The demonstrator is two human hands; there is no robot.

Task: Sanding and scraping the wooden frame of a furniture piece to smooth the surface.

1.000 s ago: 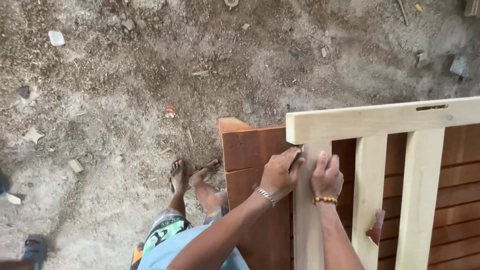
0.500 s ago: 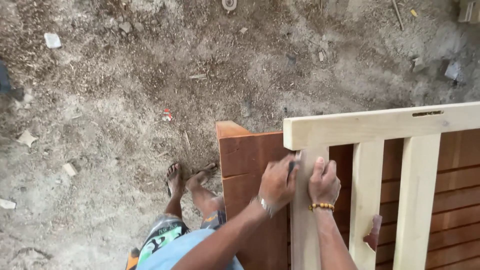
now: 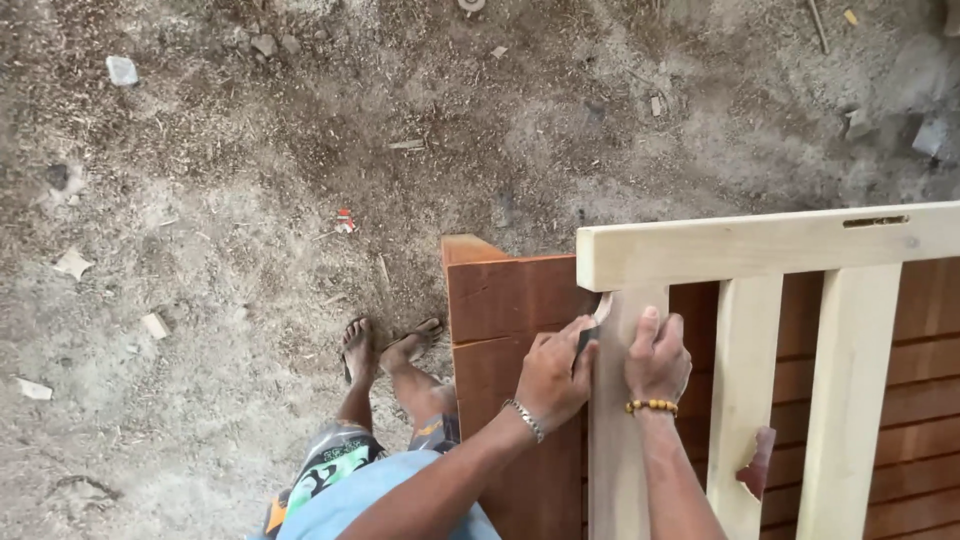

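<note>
The left hand (image 3: pixel 553 372) is closed on a small dark sanding piece (image 3: pixel 584 340), pressed to the left edge of the pale wooden slat (image 3: pixel 618 450). Just beside it, the right hand (image 3: pixel 657 358) lies curled, fingers down, on the slat's face, under the pale top rail (image 3: pixel 760 243).

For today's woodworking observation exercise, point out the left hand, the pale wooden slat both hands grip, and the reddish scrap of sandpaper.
left hand (image 3: pixel 555 375), head view, on the back of the hand.
pale wooden slat (image 3: pixel 615 470), head view, on its bare face below the hands.
reddish sandpaper scrap (image 3: pixel 755 462), head view, on its middle.
</note>
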